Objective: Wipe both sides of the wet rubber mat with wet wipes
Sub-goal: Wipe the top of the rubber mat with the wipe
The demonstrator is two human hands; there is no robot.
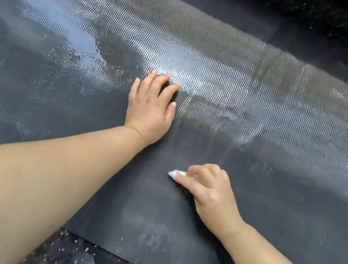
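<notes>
Plainly the rubber mat point(261, 113) lies flat on the speckled floor point(86, 259), with a wet sheen across its far ribbed half. The left hand point(150, 108) presses it down, fingers straight. The right hand point(207, 191) pinches a wadded wet wipe point(176, 173) against the near, duller part. Side 1 looks mid-wipe; the next strokes should reach toward the sheen.

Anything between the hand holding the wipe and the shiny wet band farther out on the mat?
Only the left hand, flat on the rubber mat at the near edge of the wet band, beyond and left of the wet wipe in the right hand. Straight ahead, bare mat.
</notes>
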